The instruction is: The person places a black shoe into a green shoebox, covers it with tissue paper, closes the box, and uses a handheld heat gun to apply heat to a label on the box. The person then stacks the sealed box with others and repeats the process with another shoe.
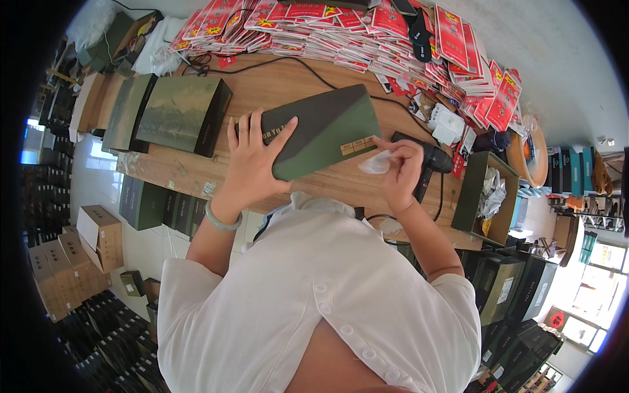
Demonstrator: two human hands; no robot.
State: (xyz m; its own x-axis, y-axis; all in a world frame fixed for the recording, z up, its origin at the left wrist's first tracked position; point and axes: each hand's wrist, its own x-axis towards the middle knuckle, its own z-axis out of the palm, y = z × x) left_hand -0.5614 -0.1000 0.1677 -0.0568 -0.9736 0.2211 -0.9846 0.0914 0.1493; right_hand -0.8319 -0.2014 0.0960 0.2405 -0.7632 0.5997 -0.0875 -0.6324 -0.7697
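Left of frame: stacked cartons (98, 236) on floor, out of the way. Upper left on the table (196, 173): two dark green boxes (177, 114) laid flat side by side, apparently set aside. Centre: left hand (252, 160) spread flat on top of a green-and-grey box (327, 131), fingers extended, pressing it steady against the wood. Right of centre: right hand (400, 170) pinching a thin white scrap (377, 162) at the box's lower right corner, beside small pale labels. A black heat gun (429, 160) lies just behind that hand, within reach. Top: red packets (367, 33) heaped along the far edge.
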